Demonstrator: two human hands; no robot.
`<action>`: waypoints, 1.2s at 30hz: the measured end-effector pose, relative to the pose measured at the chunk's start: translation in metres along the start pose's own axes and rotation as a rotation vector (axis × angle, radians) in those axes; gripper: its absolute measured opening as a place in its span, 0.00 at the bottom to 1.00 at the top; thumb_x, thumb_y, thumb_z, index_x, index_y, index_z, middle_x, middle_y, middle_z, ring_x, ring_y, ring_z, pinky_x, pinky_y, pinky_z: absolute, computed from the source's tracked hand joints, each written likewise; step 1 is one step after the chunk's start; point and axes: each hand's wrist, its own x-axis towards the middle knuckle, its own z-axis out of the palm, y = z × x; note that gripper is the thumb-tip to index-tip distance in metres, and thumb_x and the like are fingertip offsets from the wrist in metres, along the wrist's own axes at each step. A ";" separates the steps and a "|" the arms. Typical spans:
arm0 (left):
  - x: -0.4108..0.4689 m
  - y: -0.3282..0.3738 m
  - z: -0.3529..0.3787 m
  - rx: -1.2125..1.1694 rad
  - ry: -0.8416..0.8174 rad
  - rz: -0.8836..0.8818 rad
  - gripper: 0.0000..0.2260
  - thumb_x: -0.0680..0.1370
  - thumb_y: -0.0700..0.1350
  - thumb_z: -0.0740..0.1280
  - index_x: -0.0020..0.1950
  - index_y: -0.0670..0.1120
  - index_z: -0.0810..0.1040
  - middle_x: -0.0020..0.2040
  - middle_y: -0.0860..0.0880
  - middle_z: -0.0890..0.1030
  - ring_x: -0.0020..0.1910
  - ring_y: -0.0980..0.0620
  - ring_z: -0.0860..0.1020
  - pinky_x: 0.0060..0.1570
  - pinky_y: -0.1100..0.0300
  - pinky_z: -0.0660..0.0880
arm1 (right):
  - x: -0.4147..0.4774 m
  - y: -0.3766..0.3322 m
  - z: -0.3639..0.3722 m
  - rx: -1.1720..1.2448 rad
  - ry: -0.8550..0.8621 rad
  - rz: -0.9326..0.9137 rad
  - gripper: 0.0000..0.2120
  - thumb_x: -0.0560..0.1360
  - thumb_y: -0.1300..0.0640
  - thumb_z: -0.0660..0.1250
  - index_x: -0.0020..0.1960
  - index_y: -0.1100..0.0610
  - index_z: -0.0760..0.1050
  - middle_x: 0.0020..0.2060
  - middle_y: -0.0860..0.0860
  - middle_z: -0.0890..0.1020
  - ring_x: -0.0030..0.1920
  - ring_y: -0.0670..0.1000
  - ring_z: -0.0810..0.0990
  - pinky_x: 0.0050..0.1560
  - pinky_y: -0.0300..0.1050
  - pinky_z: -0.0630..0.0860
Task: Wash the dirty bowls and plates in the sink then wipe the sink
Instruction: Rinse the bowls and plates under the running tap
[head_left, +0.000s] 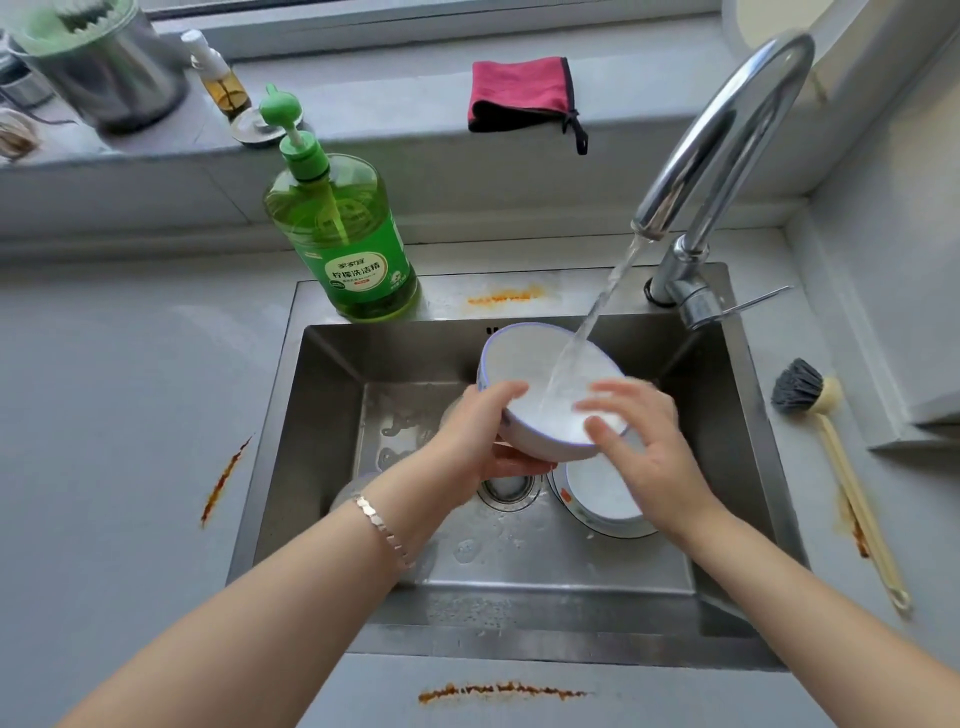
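A white bowl (524, 369) with a blue rim is held tilted over the steel sink (322, 415), under water running from the faucet (727, 140). My left hand (478, 436) grips its near left rim, thumb inside. My right hand (639, 447) rests with spread fingers on the bowl's right inner side. Below, in the sink, another white dish (602, 499) lies to the right of the drain (506, 488). Part of one more dish (353, 491) shows under my left forearm.
A green dish soap bottle (345, 234) stands on the sink's back ledge. A pink cloth (522, 93) lies on the windowsill. A dish brush (821, 415) lies on the counter at right. Orange stains (498, 691) mark the counter around the sink.
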 end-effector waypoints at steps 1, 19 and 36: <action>0.000 -0.003 -0.003 -0.009 -0.004 0.029 0.16 0.78 0.48 0.63 0.62 0.41 0.68 0.62 0.34 0.73 0.35 0.39 0.81 0.31 0.52 0.81 | 0.000 0.002 -0.004 0.127 0.052 0.207 0.09 0.75 0.52 0.65 0.55 0.51 0.74 0.56 0.47 0.73 0.60 0.43 0.70 0.64 0.34 0.61; 0.005 -0.043 -0.073 1.256 0.118 0.276 0.15 0.80 0.50 0.57 0.65 0.47 0.72 0.60 0.48 0.78 0.55 0.50 0.77 0.54 0.57 0.73 | -0.009 0.015 -0.017 0.695 0.017 0.589 0.27 0.65 0.59 0.68 0.64 0.49 0.71 0.41 0.47 0.83 0.41 0.49 0.82 0.35 0.41 0.80; 0.012 -0.094 -0.091 1.275 0.122 0.202 0.14 0.80 0.49 0.58 0.62 0.45 0.75 0.58 0.46 0.80 0.55 0.48 0.78 0.55 0.56 0.74 | -0.039 0.020 -0.008 -0.593 -0.273 0.422 0.33 0.67 0.49 0.69 0.70 0.39 0.63 0.54 0.51 0.72 0.55 0.55 0.75 0.50 0.45 0.72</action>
